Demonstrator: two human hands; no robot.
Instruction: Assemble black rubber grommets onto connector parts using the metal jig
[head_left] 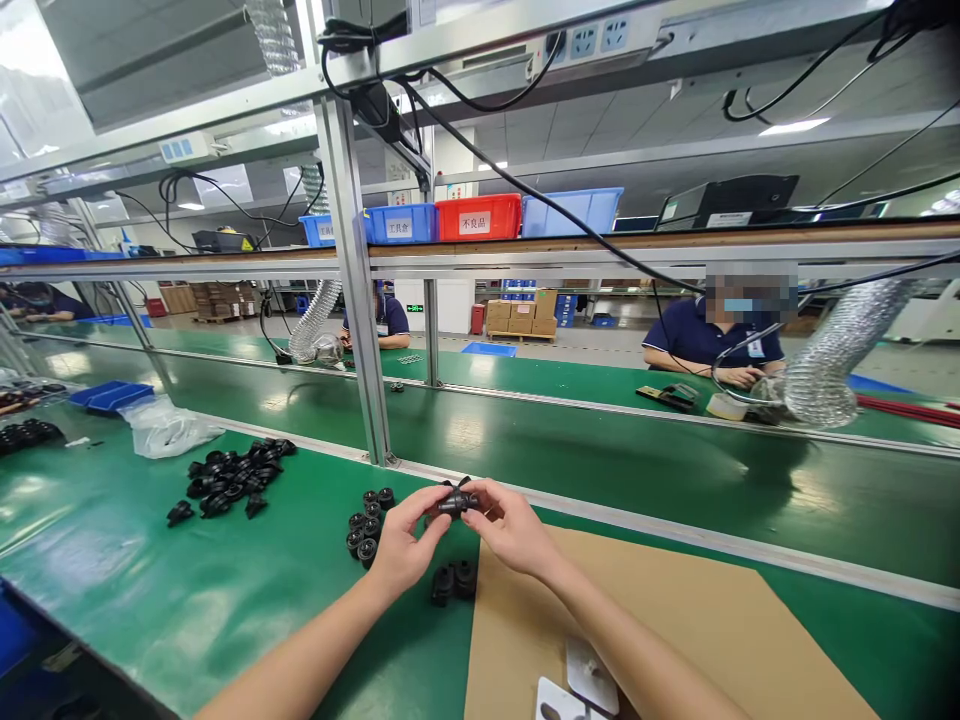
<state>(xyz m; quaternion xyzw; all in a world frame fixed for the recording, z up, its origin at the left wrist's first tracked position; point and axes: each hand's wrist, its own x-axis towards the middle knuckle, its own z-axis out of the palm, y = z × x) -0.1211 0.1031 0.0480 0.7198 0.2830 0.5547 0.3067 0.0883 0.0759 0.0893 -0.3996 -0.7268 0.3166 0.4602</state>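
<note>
On the near part of the cardboard sheet (660, 600) lie at least two white plates (594, 680), with two black pieces (465, 577) just left of it. Near the sheet's far left corner, the left hand (405, 545) and right hand (517, 528) grip one black part (454, 502) between their fingertips. Left of the sheet sit about seven round caps (367, 552) and, farther left, one crowded heap of dark components (236, 477).
</note>
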